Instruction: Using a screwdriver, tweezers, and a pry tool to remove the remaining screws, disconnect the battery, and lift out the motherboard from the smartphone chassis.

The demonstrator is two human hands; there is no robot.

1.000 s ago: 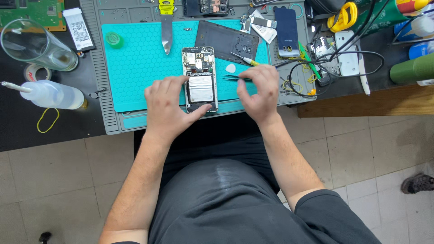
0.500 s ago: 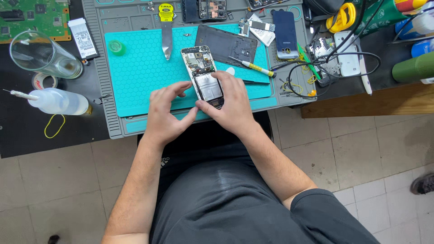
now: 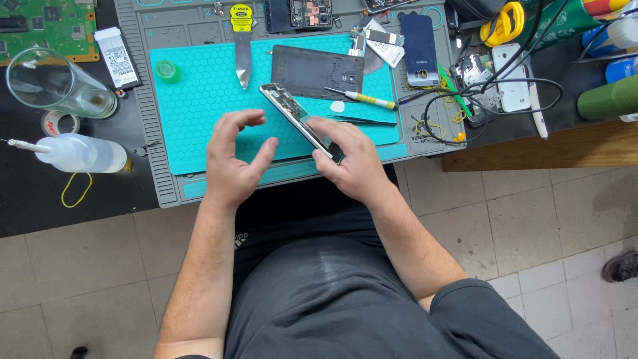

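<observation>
The opened phone (image 3: 302, 121) is held tilted on edge, clamped in the right hand (image 3: 352, 159); left hand (image 3: 232, 159) fingers spread, empty, just beside; re-gripping likely required.

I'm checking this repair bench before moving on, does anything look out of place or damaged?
The opened phone is tipped up on edge in the right hand, its back cover lying separately on the teal mat. The left hand hovers open beside it. Cables lie tangled at the mat's right. Nothing looks spilled.
</observation>
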